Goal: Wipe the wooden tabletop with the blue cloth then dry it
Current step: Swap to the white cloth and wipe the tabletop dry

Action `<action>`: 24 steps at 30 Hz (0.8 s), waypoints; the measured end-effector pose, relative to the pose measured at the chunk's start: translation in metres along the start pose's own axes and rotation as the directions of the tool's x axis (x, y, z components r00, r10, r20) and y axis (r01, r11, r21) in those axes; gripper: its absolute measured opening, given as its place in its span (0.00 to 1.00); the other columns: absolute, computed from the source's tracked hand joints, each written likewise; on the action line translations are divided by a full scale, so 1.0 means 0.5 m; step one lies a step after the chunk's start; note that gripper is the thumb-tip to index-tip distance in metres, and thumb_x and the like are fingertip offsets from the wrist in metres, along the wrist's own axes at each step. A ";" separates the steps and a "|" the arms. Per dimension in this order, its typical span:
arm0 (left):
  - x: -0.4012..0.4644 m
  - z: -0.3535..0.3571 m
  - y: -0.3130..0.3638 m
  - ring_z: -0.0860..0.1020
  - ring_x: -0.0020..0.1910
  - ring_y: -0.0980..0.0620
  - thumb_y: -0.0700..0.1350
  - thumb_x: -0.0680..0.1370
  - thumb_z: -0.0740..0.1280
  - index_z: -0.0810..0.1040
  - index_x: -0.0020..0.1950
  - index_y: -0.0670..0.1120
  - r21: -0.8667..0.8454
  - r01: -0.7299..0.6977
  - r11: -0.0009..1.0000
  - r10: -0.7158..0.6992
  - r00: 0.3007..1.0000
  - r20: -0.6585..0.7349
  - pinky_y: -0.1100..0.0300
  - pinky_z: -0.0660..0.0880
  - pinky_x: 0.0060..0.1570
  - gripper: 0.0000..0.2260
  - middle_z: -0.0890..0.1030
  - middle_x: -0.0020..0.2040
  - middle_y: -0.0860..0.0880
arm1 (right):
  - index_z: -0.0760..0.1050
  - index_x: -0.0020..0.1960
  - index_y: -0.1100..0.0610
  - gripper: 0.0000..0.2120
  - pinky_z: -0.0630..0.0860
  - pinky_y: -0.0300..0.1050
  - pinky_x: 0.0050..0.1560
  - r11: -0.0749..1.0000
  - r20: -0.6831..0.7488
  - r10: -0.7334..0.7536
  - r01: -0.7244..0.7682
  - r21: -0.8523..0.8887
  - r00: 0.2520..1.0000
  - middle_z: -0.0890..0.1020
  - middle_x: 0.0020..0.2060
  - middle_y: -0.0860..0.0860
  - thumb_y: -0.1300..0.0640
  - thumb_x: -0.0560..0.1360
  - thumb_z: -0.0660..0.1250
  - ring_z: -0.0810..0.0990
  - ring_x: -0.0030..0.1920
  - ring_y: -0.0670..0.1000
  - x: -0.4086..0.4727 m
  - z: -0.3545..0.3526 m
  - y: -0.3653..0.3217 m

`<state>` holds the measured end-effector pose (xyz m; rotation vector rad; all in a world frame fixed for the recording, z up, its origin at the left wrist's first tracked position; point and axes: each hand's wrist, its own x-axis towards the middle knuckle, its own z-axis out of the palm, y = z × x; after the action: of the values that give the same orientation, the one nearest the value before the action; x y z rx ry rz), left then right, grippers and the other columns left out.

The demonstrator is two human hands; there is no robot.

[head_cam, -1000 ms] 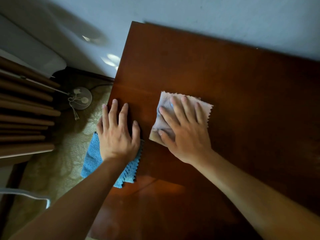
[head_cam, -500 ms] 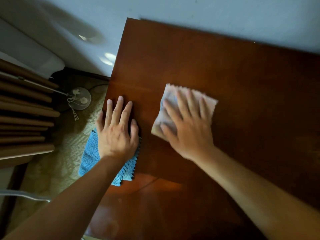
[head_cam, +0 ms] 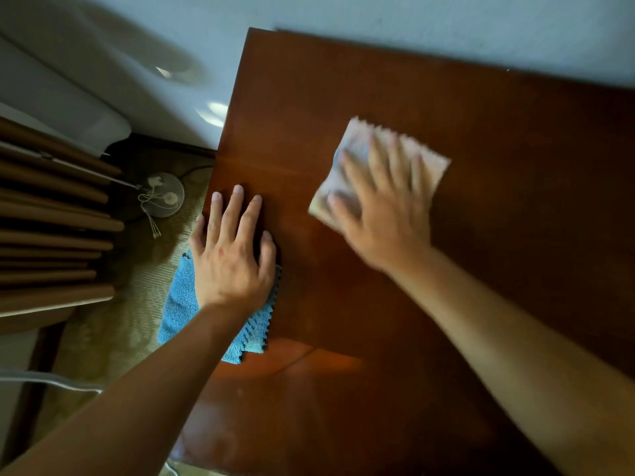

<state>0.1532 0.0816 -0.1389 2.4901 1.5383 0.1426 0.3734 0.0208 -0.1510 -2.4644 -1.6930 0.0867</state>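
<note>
The dark wooden tabletop [head_cam: 498,159] fills the right and middle of the head view. My left hand [head_cam: 233,255] lies flat, fingers spread, at the table's left edge, its palm pinning the blue cloth [head_cam: 178,307], which hangs partly over that edge. My right hand [head_cam: 381,207] presses flat on a pale pinkish cloth [head_cam: 433,159] further in on the table; both are blurred by motion. Part of each cloth is hidden under the hand on it.
A white wall [head_cam: 412,22] runs along the table's far edge. Left of the table, on a woven floor mat [head_cam: 113,324], stand a round lamp-like base with cords [head_cam: 165,197] and dark wooden slats [head_cam: 51,228]. A white cable [head_cam: 44,379] lies at lower left.
My right hand has slid the pale cloth away from me and to the right across the table. The left hand and blue cloth have stayed at the table's left edge.
</note>
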 end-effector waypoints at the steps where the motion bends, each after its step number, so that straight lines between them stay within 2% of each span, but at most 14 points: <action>1: 0.001 0.000 0.000 0.51 0.81 0.47 0.56 0.82 0.53 0.64 0.79 0.50 0.000 0.000 1.000 0.000 1.000 0.003 0.51 0.44 0.77 0.25 0.59 0.81 0.49 | 0.62 0.81 0.46 0.30 0.50 0.64 0.80 0.999 0.006 -0.046 0.046 0.007 0.999 0.59 0.82 0.54 0.35 0.83 0.50 0.54 0.83 0.59 -0.055 0.005 -0.018; 3: 0.000 0.001 -0.002 0.50 0.81 0.47 0.57 0.82 0.53 0.64 0.79 0.51 0.005 0.001 1.000 -0.001 1.000 0.010 0.49 0.45 0.77 0.26 0.59 0.81 0.49 | 0.59 0.82 0.45 0.31 0.49 0.64 0.80 0.990 0.046 -0.143 0.142 0.013 0.989 0.57 0.83 0.54 0.34 0.83 0.49 0.51 0.83 0.58 -0.132 0.009 -0.036; 5: -0.001 0.002 -0.003 0.50 0.81 0.47 0.57 0.82 0.53 0.64 0.79 0.51 0.003 -0.005 1.000 0.005 1.000 0.007 0.48 0.45 0.77 0.26 0.59 0.81 0.49 | 0.60 0.81 0.45 0.30 0.50 0.63 0.81 0.981 0.068 -0.195 0.195 0.017 0.978 0.59 0.82 0.53 0.34 0.83 0.49 0.52 0.83 0.58 -0.126 0.009 -0.016; 8: 0.000 0.005 -0.006 0.50 0.81 0.47 0.57 0.82 0.53 0.64 0.79 0.51 0.004 -0.004 1.000 0.004 1.000 -0.004 0.50 0.44 0.77 0.26 0.60 0.81 0.49 | 0.64 0.80 0.45 0.29 0.52 0.62 0.80 0.995 0.001 -0.102 0.102 -0.009 0.995 0.62 0.81 0.54 0.35 0.82 0.50 0.57 0.82 0.58 -0.001 0.001 0.034; 11: 0.000 0.004 -0.005 0.51 0.81 0.47 0.56 0.82 0.52 0.65 0.79 0.51 -0.003 -0.007 1.000 0.007 1.000 -0.018 0.50 0.44 0.77 0.25 0.60 0.81 0.49 | 0.62 0.81 0.45 0.31 0.48 0.62 0.81 0.999 0.021 0.003 -0.002 -0.032 1.000 0.59 0.82 0.54 0.35 0.81 0.48 0.54 0.82 0.59 0.093 -0.006 0.051; 13: -0.001 0.002 -0.003 0.51 0.81 0.47 0.56 0.82 0.52 0.65 0.79 0.50 -0.007 -0.005 1.000 0.005 1.000 -0.015 0.49 0.45 0.77 0.25 0.60 0.81 0.49 | 0.61 0.81 0.45 0.32 0.47 0.63 0.81 1.000 0.030 0.013 -0.013 -0.012 0.999 0.58 0.82 0.54 0.35 0.80 0.48 0.53 0.83 0.60 0.076 -0.002 0.030; 16: -0.002 -0.001 0.000 0.52 0.81 0.46 0.56 0.82 0.53 0.65 0.78 0.50 -0.011 0.001 1.000 -0.001 1.000 -0.006 0.48 0.46 0.77 0.26 0.60 0.81 0.48 | 0.61 0.81 0.44 0.30 0.50 0.64 0.80 0.996 0.028 -0.084 0.083 0.032 0.996 0.58 0.82 0.54 0.35 0.82 0.51 0.53 0.83 0.59 -0.073 0.004 -0.028; 20: -0.004 -0.001 -0.003 0.52 0.81 0.47 0.57 0.82 0.53 0.65 0.79 0.51 -0.021 0.001 1.000 -0.001 1.000 -0.011 0.47 0.47 0.78 0.26 0.60 0.81 0.48 | 0.60 0.82 0.45 0.31 0.53 0.66 0.80 0.948 0.095 -0.306 0.295 0.116 0.947 0.56 0.83 0.53 0.35 0.82 0.53 0.50 0.83 0.58 -0.271 0.007 -0.081; 22: -0.005 0.000 -0.005 0.52 0.81 0.47 0.57 0.81 0.54 0.65 0.79 0.50 -0.028 -0.007 1.000 0.006 1.000 -0.018 0.47 0.48 0.78 0.26 0.60 0.81 0.48 | 0.62 0.81 0.45 0.31 0.52 0.65 0.80 0.927 0.108 -0.371 0.359 0.111 0.922 0.58 0.82 0.53 0.34 0.82 0.54 0.51 0.83 0.57 -0.252 0.007 -0.060; 24: -0.004 0.001 -0.008 0.52 0.81 0.47 0.57 0.81 0.54 0.65 0.78 0.50 -0.035 -0.008 0.999 0.007 1.000 -0.021 0.47 0.47 0.78 0.26 0.61 0.81 0.48 | 0.62 0.81 0.45 0.31 0.51 0.64 0.80 0.940 0.104 -0.339 0.335 0.058 0.935 0.58 0.82 0.54 0.34 0.81 0.53 0.53 0.83 0.58 -0.180 0.006 -0.040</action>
<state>0.1487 0.0815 -0.1403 2.4755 1.5215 0.1956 0.3221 -0.0557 -0.1544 -2.1390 -2.1131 0.2202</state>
